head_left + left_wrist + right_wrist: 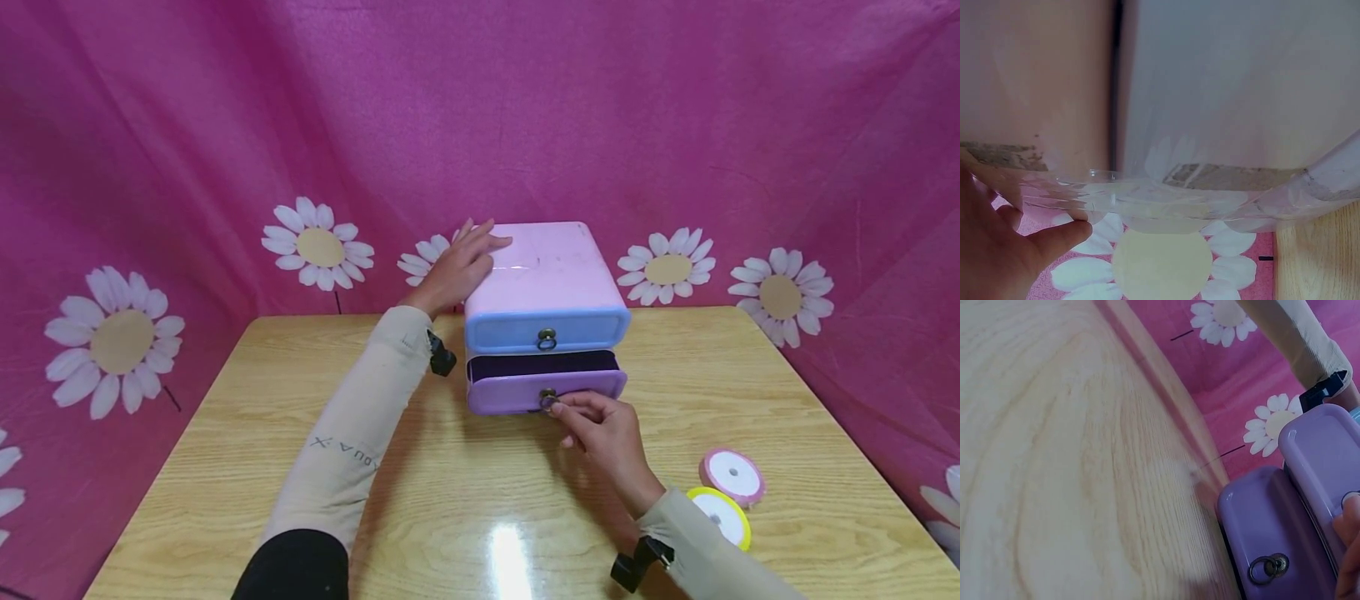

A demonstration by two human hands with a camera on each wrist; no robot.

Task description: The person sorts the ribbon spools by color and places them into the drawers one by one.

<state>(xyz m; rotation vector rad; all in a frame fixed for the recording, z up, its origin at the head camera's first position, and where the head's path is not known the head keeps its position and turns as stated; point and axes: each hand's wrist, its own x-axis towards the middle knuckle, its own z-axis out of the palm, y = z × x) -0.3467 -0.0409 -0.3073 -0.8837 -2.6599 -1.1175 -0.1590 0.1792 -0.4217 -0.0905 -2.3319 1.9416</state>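
At the near right of the table [435,517], a yellow-rimmed roll [741,527] and, just beyond it, a pink-rimmed roll [733,475] lie flat, perhaps set there to be out of the drawer's path. Farther in, the person's right hand [607,437] pinches the metal ring [547,403] of a purple drawer [506,396] between thumb and forefinger, the ring being the natural place to pull from. That drawer stands partly out; under it, seen from the right wrist, a deeper purple drawer [1257,519] sits, and above it a blue drawer [506,335] is in place. The small chest [551,279] stands mid-table at the far side, where the left hand [459,265] rests on its left top edge, fingers spread, likely steadying it. Behind hangs a pink daisy curtain [525,108]
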